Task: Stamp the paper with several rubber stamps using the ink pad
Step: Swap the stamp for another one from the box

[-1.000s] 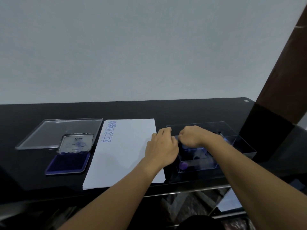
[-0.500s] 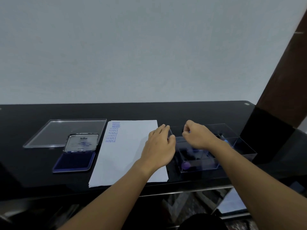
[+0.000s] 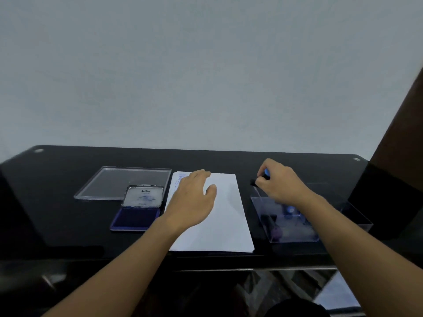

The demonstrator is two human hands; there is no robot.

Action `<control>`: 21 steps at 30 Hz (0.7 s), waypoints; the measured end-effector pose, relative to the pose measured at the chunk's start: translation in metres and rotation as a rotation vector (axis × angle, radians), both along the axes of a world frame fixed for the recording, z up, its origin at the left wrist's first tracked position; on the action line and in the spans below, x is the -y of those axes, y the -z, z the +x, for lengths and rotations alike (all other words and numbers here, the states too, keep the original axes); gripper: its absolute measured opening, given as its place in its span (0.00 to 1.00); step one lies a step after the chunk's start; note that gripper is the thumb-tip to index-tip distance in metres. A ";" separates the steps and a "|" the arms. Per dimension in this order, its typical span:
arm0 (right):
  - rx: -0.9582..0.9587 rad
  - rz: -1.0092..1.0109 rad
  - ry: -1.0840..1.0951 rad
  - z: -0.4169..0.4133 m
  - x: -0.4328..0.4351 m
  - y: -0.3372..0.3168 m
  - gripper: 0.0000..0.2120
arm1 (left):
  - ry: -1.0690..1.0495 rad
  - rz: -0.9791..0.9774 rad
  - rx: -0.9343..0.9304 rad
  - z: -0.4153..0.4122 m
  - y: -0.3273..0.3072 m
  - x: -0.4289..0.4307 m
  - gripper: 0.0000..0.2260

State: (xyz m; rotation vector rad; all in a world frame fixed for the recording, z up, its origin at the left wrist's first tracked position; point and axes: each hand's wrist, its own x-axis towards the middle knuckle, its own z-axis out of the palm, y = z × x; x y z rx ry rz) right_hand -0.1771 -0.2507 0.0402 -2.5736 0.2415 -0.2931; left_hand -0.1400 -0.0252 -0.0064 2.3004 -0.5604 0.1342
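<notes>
**Black table [image 3: 57, 213]: inking comes next**

The table holds the paper [image 3: 222, 223] at its middle. The left hand [image 3: 194, 200] is spread flat over it, fingers straight. Right of the paper, the right hand [image 3: 281, 186] pinches a small stamp [image 3: 266, 173] over the clear box [image 3: 290, 229]. Left of the paper the ink pad [image 3: 135, 221] lies open. The stamp should probably meet the pad squarely, then print below the blue marks [image 3: 180, 178] at the paper's far left corner.

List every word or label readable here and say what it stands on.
"Artline": on the open metal lid of the blue ink pad.
Smaller print under it: too blurred to read.
Blue stamped lines at the top left of the white paper sheet: blurred, partly hidden by the left hand, unreadable.
</notes>
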 end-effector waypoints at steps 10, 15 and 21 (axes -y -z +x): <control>0.031 0.034 -0.192 0.026 -0.101 -0.007 0.05 | -0.200 0.013 0.007 0.014 -0.004 -0.101 0.19; 0.013 0.080 -0.273 0.041 -0.133 -0.005 0.06 | -0.260 0.006 -0.005 0.021 0.003 -0.142 0.22; -0.022 0.031 -0.362 0.062 -0.170 0.008 0.06 | -0.334 -0.007 -0.031 0.036 0.027 -0.181 0.19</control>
